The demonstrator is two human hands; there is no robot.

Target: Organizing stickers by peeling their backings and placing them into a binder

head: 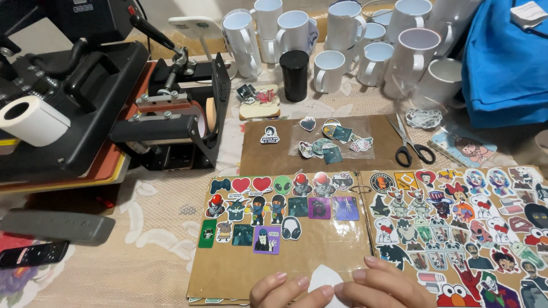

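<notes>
My left hand [285, 291] and my right hand [382, 285] meet at the bottom edge, fingertips pinching a small white paper piece [324, 278] between them. They rest over an open brown album [319, 245] covered in clear film. Its left page carries rows of colourful stickers [277, 208]. Its right page [456, 228] is packed with many more cartoon stickers. What the white piece shows on its face cannot be told.
A black mug heat press [171, 114] and a flat press [63, 97] stand at left, with a white paper roll [31, 120]. Several white mugs [342, 40] and a black cylinder [295, 74] line the back. Black-handled scissors [412, 145], a bag of loose stickers [331, 140], blue cloth [505, 63], a remote [34, 254].
</notes>
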